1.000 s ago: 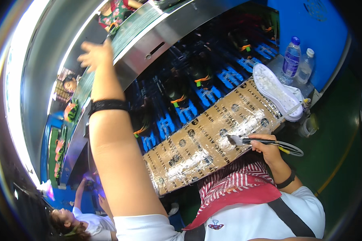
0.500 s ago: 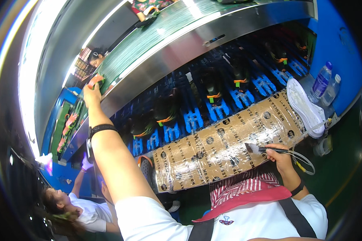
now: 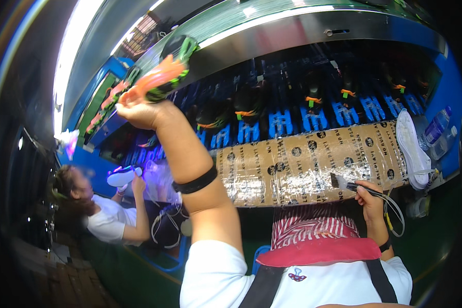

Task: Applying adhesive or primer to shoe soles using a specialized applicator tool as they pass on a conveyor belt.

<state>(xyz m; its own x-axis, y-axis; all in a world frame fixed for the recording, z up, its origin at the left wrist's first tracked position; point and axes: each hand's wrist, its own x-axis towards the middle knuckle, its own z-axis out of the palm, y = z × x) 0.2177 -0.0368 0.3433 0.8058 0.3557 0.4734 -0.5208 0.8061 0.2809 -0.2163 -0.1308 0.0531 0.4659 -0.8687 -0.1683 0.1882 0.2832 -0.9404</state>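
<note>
Raised at the upper left, my left hand (image 3: 143, 110) is closed on a shoe upper (image 3: 164, 74) with an orange toe, a black body and green trim; motion smears it a little. The conveyor belt's metal edge lies just beyond it. Over the front of the cardboard-covered ledge (image 3: 292, 167), my right hand (image 3: 369, 197) grips a flat paintbrush (image 3: 351, 186) with a dark handle. Its bristles point left, above the cardboard or touching it; I cannot tell which. A thin clear tube (image 3: 399, 213) loops from the handle's end past my wrist.
A white shoe sole (image 3: 411, 149) lies at the ledge's right end, beside two plastic bottles (image 3: 436, 126). Behind the ledge, several dark shoes rest on blue racks (image 3: 280, 123). A green conveyor belt (image 3: 272, 11) runs above. At left, a co-worker (image 3: 113, 218) holds a sole (image 3: 123, 177).
My left hand has drawn the shoe upper off the belt's edge, back toward me and to the right. The right hand still grips the brush. My view has turned left.
</note>
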